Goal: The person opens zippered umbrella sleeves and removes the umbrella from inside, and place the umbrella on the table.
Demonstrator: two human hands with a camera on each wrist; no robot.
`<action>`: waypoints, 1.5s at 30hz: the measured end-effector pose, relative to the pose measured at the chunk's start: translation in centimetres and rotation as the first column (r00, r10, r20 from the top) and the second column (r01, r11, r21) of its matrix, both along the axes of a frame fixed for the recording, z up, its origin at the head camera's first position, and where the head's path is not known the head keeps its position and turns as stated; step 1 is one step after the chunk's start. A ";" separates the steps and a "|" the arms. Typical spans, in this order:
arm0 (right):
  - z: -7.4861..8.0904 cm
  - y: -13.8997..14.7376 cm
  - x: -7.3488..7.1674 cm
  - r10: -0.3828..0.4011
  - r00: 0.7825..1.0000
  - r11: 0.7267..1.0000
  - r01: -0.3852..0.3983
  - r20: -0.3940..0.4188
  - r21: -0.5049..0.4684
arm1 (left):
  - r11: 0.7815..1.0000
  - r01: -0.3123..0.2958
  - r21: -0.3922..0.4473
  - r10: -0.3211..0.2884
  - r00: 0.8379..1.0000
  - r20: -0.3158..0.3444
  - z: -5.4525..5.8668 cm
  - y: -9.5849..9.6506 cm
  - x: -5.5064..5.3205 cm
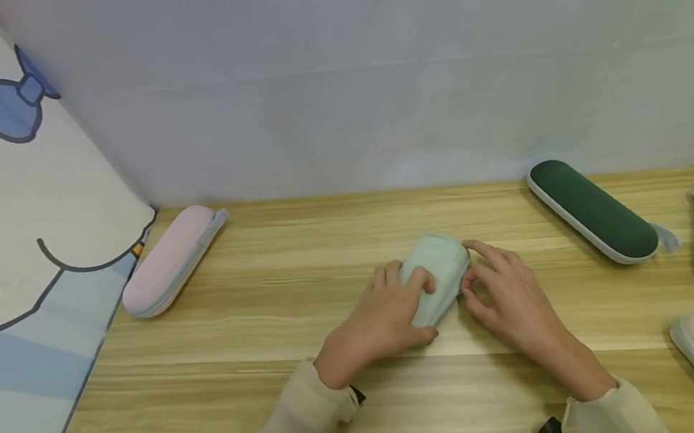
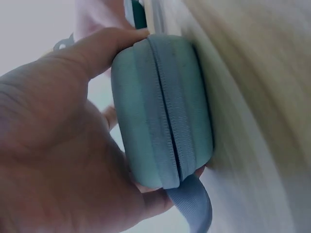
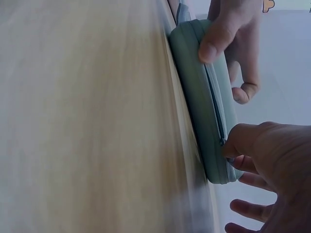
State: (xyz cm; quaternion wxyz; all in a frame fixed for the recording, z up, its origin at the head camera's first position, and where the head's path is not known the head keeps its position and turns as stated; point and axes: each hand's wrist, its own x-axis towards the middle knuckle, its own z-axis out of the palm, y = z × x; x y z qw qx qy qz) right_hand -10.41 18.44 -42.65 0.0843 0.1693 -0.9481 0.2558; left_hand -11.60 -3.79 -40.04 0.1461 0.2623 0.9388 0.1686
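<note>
Holding firm, the left hand [image 1: 385, 316] grips the mint-green, rounded, zippered case [image 1: 440, 263] between thumb and fingers, and the right hand [image 1: 513, 301] pinches the small zipper pull [image 3: 223, 141] at its seam! That case lies on the wood-grain table [image 1: 179, 381], in from the far edge (a blue-grey strap [image 2: 197, 204] juts from one end). Toward the far left corner rests a long, pale-pink, rounded case [image 1: 173, 259].

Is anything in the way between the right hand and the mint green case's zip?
Nothing visible: the right hand pinches right at the zip of the mint green case. Farther along, though, the left hand has its thumb against the zip side, nearer the strap.
</note>
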 end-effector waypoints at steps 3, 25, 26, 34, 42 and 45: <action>0.0 0.2 0.0 -0.008 1.000 1.000 0.008 -0.004 0.007 | 1.000 0.024 0.009 -0.024 0.998 0.063 0.4 -0.6 -0.1; 0.2 0.7 -0.5 -0.043 0.997 0.999 0.042 -0.062 -0.011 | 0.994 0.090 0.055 -0.097 0.984 0.150 1.0 -2.6 -1.2; 0.2 0.7 -0.4 -0.048 0.997 0.999 0.047 -0.060 -0.011 | 0.994 0.092 0.056 -0.100 0.983 0.153 1.0 -2.6 -1.2; 0.4 1.0 -0.5 -0.106 0.994 0.994 0.106 -0.010 0.003 | 0.993 0.112 0.036 -0.116 0.980 0.161 1.4 -3.0 -1.3; 0.4 1.3 -0.5 -0.138 0.990 0.990 0.138 -0.004 0.009 | 0.989 0.147 0.008 -0.146 0.972 0.183 1.8 -3.1 -1.2; 0.3 1.3 -0.5 -0.140 0.990 0.990 0.140 -0.019 0.008 | 0.987 0.163 0.001 -0.161 0.967 0.196 1.8 -3.1 -1.2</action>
